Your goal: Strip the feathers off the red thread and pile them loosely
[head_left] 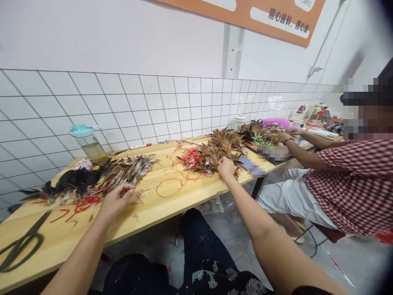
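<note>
My left hand (118, 197) is above the table's near side with thumb and fingertips pinched together; whatever is between them is too small to make out. Just beyond it lie brown and grey feathers (125, 170), black feathers (80, 178) and a tangle of red string (86, 202). My right hand (227, 168) reaches into a heap of brown feathers (224, 143), its fingers curled on them and partly hidden. Red strings (190, 159) bunch at that heap's left side, and a loose loop of red thread (167, 187) lies between my hands.
Black scissors (23, 241) lie at the wooden table's (132, 221) left end. A blue-lidded bottle (89, 141) and a red-capped marker (140, 146) are near the tiled wall. A phone-like flat thing (251, 166) lies right of the heap. Another person (353, 180) works on feathers farther right.
</note>
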Demonstrator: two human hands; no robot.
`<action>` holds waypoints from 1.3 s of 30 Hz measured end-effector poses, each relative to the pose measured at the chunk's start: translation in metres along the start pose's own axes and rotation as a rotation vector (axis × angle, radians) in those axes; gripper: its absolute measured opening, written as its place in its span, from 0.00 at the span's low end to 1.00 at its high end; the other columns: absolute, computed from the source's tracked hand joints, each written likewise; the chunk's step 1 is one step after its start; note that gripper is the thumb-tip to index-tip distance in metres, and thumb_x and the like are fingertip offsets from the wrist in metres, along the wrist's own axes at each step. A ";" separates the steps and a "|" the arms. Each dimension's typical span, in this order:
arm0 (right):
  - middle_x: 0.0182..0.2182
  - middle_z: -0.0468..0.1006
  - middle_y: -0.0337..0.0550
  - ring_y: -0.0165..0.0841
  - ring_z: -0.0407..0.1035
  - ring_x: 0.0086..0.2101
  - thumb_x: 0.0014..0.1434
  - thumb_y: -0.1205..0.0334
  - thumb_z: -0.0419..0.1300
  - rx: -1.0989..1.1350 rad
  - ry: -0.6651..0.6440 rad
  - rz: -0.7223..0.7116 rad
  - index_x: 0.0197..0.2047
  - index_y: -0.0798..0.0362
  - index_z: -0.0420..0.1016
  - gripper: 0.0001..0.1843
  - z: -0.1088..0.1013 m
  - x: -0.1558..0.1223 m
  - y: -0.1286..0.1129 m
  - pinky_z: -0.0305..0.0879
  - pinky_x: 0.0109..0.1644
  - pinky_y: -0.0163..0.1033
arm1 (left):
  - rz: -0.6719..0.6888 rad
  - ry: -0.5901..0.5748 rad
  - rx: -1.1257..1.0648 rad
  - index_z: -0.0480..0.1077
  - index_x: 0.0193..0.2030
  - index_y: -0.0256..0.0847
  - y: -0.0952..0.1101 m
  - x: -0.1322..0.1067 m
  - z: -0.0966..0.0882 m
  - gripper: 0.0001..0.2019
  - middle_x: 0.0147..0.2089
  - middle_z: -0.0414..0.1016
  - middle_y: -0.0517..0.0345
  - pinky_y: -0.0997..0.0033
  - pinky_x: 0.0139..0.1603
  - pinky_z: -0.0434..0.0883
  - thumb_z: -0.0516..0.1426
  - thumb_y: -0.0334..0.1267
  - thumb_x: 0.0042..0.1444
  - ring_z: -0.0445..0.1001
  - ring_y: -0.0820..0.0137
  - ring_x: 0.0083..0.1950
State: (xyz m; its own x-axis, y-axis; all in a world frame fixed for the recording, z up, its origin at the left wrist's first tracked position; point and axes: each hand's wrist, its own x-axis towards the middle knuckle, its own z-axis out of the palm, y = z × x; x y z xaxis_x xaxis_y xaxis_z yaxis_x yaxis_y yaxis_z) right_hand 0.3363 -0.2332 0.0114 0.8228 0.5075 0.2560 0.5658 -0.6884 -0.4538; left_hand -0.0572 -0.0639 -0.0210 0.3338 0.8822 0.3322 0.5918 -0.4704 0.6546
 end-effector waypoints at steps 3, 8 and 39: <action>0.49 0.74 0.51 0.42 0.66 0.50 0.61 0.59 0.55 0.007 0.018 0.011 0.48 0.50 0.73 0.13 0.008 -0.006 -0.007 0.56 0.50 0.46 | -0.028 -0.065 -0.042 0.74 0.39 0.46 -0.009 -0.002 -0.004 0.18 0.39 0.80 0.63 0.71 0.38 0.71 0.55 0.56 0.50 0.76 0.66 0.37; 0.49 0.70 0.54 0.46 0.60 0.52 0.60 0.60 0.56 0.037 0.246 -0.008 0.49 0.51 0.71 0.14 0.012 -0.016 -0.016 0.53 0.52 0.50 | -0.059 -0.092 -0.068 0.73 0.39 0.50 -0.004 -0.010 -0.012 0.14 0.41 0.80 0.65 0.69 0.39 0.70 0.55 0.54 0.53 0.76 0.66 0.39; 0.60 0.64 0.53 0.44 0.46 0.62 0.63 0.67 0.49 0.038 -0.080 -0.834 0.61 0.48 0.65 0.23 0.110 -0.057 -0.195 0.48 0.58 0.53 | 0.643 0.069 0.169 0.71 0.41 0.38 0.020 0.074 0.006 0.08 0.41 0.75 0.52 0.70 0.46 0.70 0.51 0.32 0.62 0.74 0.68 0.43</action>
State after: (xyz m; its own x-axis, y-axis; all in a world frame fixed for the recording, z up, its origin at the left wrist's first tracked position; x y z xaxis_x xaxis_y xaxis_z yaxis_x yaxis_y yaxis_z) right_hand 0.1729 -0.0714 -0.0083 0.1287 0.8787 0.4597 0.9837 -0.0544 -0.1714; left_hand -0.0164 -0.0084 0.0130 0.6140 0.4216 0.6672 0.3994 -0.8951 0.1980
